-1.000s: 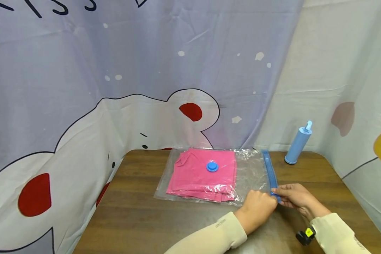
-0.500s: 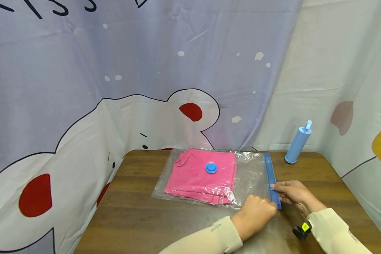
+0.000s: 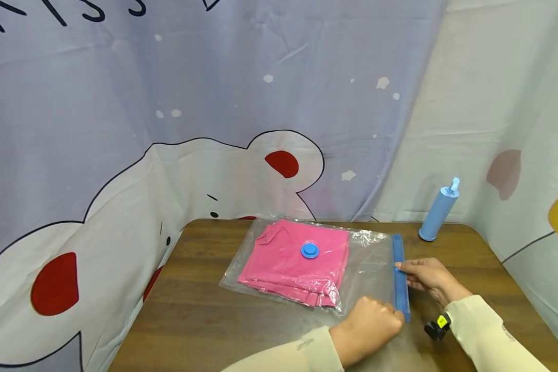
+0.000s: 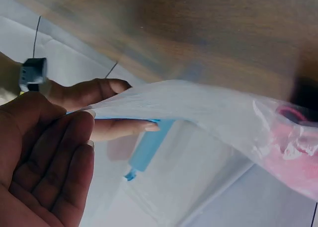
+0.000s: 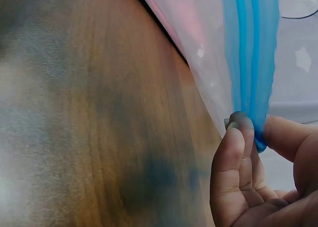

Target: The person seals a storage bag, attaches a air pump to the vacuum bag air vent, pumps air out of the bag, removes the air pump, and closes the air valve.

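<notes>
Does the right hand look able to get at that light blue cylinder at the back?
Probably yes, if the right hand releases the blue strip it is pinching: nothing appears to stand between that hand and the light blue cylinder.

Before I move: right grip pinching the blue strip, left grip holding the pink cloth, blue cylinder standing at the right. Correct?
Wrong on the left grip: it holds the near corner of the clear bag, at the end of the blue strip, not the pink cloth, as the head view shows. The right grip and blue cylinder are as you say.
</notes>
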Available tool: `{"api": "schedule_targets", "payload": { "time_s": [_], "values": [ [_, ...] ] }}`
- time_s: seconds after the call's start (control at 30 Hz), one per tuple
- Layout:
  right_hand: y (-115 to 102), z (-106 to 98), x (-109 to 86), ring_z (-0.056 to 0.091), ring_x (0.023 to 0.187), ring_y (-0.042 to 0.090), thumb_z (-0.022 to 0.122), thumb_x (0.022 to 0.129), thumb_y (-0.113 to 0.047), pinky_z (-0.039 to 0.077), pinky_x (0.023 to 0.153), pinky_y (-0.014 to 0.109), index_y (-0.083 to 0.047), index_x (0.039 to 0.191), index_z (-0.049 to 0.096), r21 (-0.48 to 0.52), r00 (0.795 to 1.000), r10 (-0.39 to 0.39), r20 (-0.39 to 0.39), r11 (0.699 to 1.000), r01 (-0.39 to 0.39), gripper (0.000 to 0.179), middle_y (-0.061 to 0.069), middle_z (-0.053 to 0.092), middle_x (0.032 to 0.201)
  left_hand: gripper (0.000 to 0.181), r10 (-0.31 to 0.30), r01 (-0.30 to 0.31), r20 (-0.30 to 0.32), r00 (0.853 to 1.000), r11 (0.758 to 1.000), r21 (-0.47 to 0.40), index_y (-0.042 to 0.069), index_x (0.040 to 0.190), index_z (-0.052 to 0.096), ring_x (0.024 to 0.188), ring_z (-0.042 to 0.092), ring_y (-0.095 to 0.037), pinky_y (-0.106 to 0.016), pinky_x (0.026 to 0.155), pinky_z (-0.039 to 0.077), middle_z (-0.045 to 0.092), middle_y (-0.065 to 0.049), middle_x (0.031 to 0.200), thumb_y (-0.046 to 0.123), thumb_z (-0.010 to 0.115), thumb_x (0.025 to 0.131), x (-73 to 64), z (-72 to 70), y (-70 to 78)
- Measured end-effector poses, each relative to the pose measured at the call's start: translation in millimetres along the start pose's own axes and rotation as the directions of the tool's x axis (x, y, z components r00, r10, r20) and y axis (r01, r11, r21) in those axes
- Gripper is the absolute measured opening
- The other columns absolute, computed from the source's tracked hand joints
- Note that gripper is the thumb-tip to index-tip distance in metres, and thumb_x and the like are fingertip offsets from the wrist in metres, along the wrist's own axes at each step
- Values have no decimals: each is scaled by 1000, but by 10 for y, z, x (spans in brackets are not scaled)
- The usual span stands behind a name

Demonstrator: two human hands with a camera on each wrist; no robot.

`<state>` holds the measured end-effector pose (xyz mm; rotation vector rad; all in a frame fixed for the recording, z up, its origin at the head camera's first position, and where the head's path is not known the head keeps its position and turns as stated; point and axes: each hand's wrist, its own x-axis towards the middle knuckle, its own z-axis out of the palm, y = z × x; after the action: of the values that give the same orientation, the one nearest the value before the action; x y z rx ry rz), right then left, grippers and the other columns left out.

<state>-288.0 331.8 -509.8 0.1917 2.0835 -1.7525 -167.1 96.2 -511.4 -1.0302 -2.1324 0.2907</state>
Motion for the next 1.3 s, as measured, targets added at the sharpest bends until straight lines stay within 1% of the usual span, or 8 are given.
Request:
{"api": "schedule_targets", "payload": {
  "time_s": [0.27, 0.37, 0.5, 0.6, 0.87, 1.03, 1.13, 1.3],
  "values": [
    [-21, -34, 117, 75, 76, 1, 69, 113, -15, 67, 74, 20, 1, 116, 73, 20, 1000, -2, -13, 1000, 2, 17, -11, 80, 83, 25, 16, -16, -19, 1000, 1000, 9, 38, 75, 66, 62, 61, 4, -18, 51, 48, 66, 24, 71, 35, 81, 95, -123, -87, 3],
    [-45, -47, 172, 76, 76, 1, 69, 113, -15, 67, 74, 20, 8, 124, 71, 23, 999, -9, -31, 1000, 9, 26, -11, 80, 82, 26, 23, -23, -38, 999, 1000, 4, 38, 74, 65, 62, 61, 4, -19, 52, 49, 66, 24, 71, 35, 81, 95, -174, -115, 1],
    [-62, -78, 247, 76, 77, 0, 67, 114, -15, 67, 75, 20, 25, 145, 53, 20, 999, -16, -39, 1000, 17, 53, -12, 80, 83, 26, 49, -50, -47, 998, 999, -9, 37, 74, 65, 63, 61, 3, -20, 52, 49, 66, 22, 70, 34, 81, 94, -231, -159, -2],
    [-51, -103, 299, 76, 78, -1, 67, 114, -15, 67, 75, 20, 28, 153, 43, 25, 999, -12, -51, 1000, 14, 63, -12, 80, 84, 25, 65, -66, -43, 997, 997, -26, 36, 73, 66, 62, 60, 3, -20, 50, 47, 66, 22, 70, 34, 81, 94, -265, -189, -6],
    [-45, -150, 435, 77, 74, -1, 68, 113, -12, 67, 72, 20, 17, 137, 59, 62, 997, -23, -71, 998, 27, 38, -11, 81, 79, 26, 89, -92, -45, 995, 994, -57, 36, 74, 67, 62, 59, 3, -19, 51, 44, 66, 23, 69, 34, 80, 96, -313, -210, -33],
    [-53, -183, 522, 76, 74, -2, 67, 114, -12, 66, 70, 20, 20, 144, 56, 75, 994, -39, -100, 996, 47, 46, -13, 80, 79, 28, 100, -104, -82, 992, 994, -40, 37, 72, 64, 59, 56, 4, -19, 50, 43, 63, 24, 67, 35, 81, 94, -336, -207, -44],
    [-81, -226, 556, 75, 75, -2, 68, 113, -12, 65, 71, 20, 14, 132, 66, 84, 991, -40, -124, 995, 51, 33, -14, 79, 80, 29, 104, -108, -108, 989, 994, -27, 37, 71, 62, 57, 54, 5, -18, 49, 43, 61, 24, 65, 35, 81, 93, -338, -223, -37],
    [-161, -237, 599, 75, 77, -2, 68, 113, -13, 67, 74, 21, 14, 132, 63, 77, 990, -37, -135, 996, 48, 33, -15, 78, 81, 30, 84, -89, -102, 991, 995, -40, 37, 69, 60, 54, 49, 6, -17, 47, 40, 58, 25, 63, 33, 81, 90, -313, -233, -53]
  ]
}}
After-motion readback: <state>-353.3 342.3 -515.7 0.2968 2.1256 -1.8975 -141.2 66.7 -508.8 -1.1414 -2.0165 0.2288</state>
